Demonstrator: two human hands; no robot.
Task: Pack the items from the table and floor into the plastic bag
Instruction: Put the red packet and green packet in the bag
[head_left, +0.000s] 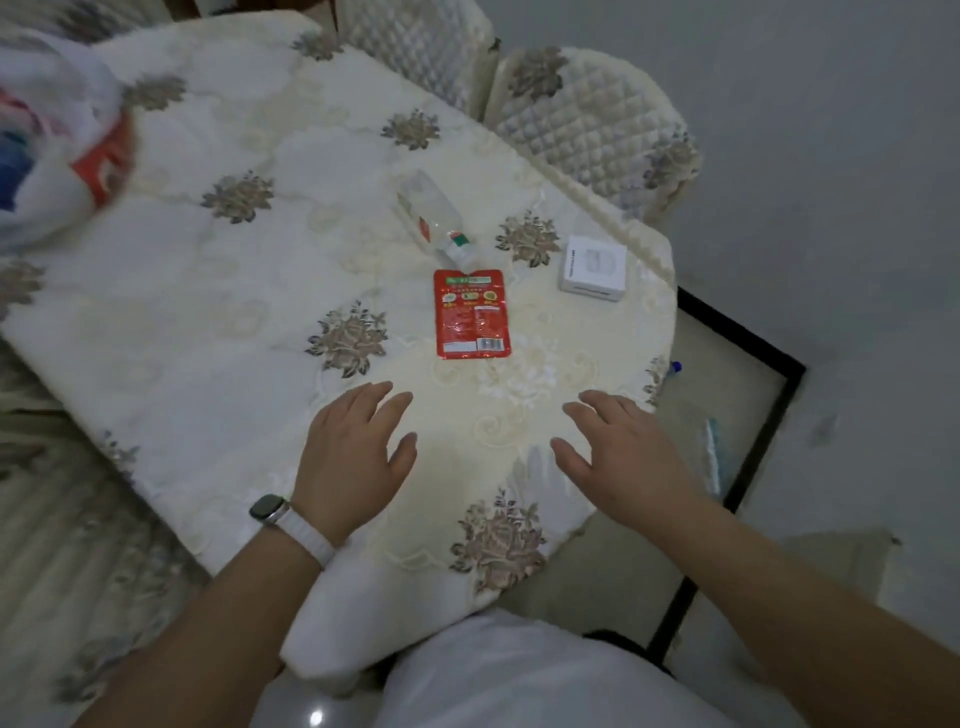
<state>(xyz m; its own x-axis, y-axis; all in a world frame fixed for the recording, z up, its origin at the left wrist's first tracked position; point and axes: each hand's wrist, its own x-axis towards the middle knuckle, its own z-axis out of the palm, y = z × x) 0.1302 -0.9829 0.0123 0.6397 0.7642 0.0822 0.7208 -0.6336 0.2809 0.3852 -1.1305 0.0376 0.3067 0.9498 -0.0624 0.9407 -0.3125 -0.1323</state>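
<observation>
Both hands empty. Left hand (358, 457) and right hand (623, 457) sit low over the near end of the counter (234, 312), fingers (376, 397) spread and relaxed, gripping nothing. Reads as staging for a pick. Can't tell if the palms touch the cloth.

Bag (47, 156) is at the far-left corner, blurred, with coloured contents showing. It's well apart from the hands, so every pick means a long carry left.

Unpacked on the counter:
- sachet (471, 314), flat, just ahead between the hands
- bottle (434, 218), on its side, neck at the sachet's top edge
- box (592, 270), near the right edge

Floor bottle (712, 452) lies beside the counter, partly hidden.

Sachet is the likely next pick, being nearest. It's thin, so pinch an edge.
</observation>
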